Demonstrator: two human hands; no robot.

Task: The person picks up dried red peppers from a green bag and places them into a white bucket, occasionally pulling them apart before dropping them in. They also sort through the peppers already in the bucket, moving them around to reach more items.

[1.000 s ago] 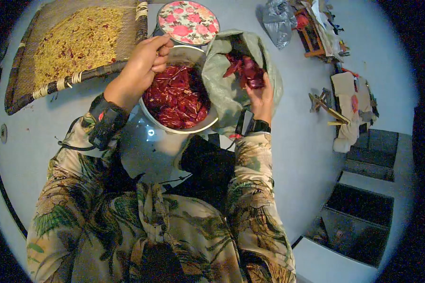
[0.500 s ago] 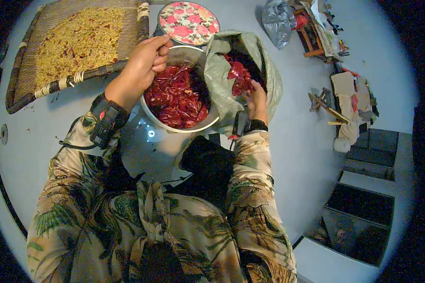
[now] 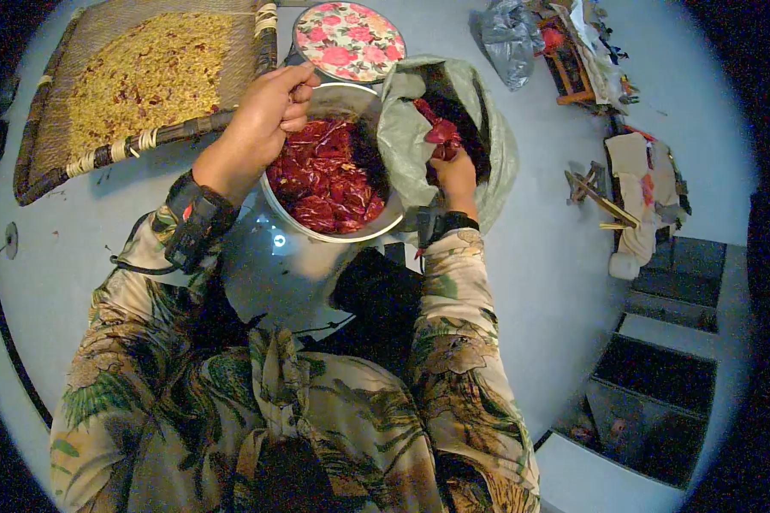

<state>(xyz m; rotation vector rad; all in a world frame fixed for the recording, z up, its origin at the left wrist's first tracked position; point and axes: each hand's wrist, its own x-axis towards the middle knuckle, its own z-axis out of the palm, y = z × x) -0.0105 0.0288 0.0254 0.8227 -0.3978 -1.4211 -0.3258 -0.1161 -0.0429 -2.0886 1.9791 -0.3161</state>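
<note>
Over the far left rim of a white bucket [image 3: 274, 209], my left hand [image 3: 272, 111] is closed in a fist; whatever its fingers hold, if anything, is hidden. Dried red chilies [image 3: 325, 184] fill much of the bucket. To its right stands an open pale green woven sack [image 3: 406, 171] with a dark interior. My right hand [image 3: 456, 178] is at the sack's mouth, closed around several dried chilies [image 3: 441, 132] that stick out beyond its fingers.
At the upper left, a rope-bound woven tray [image 3: 38, 145] bears yellow grains mixed with red bits. A round flowered lid or stool top [image 3: 351, 38] sits behind the bucket. Farther right are a grey plastic bag [image 3: 506, 43] and a small wooden stand [image 3: 595, 192].
My right hand has shifted slightly left at the sack, and its fingers now close more around the chilies, which show as a tighter bunch. My left hand keeps its fist.
</note>
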